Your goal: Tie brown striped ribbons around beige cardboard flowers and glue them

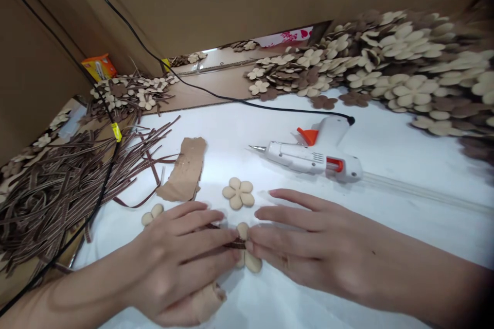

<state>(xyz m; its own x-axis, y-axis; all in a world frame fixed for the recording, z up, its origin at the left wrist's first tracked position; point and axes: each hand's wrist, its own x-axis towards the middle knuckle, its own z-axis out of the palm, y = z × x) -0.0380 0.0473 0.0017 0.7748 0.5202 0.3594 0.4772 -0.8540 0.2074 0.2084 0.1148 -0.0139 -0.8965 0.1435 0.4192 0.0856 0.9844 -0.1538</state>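
A narrow brown striped ribbon strip (233, 244) is clenched by the left-hand grip (173, 262) and right-hand grip (309, 249) against a tan foam five-petal flower (252, 262), at 6 o'clock on the white table (216, 133). A white hot-glue gun (304, 156) lies at 1 o'clock. The strip could slip if pressure is eased; uneven pinching could shift the flower.

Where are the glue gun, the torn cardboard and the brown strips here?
Glue gun (304, 156), head view, on its white body.
Torn cardboard (186, 169), head view, on its middle.
Brown strips (57, 190), head view, on the pile.
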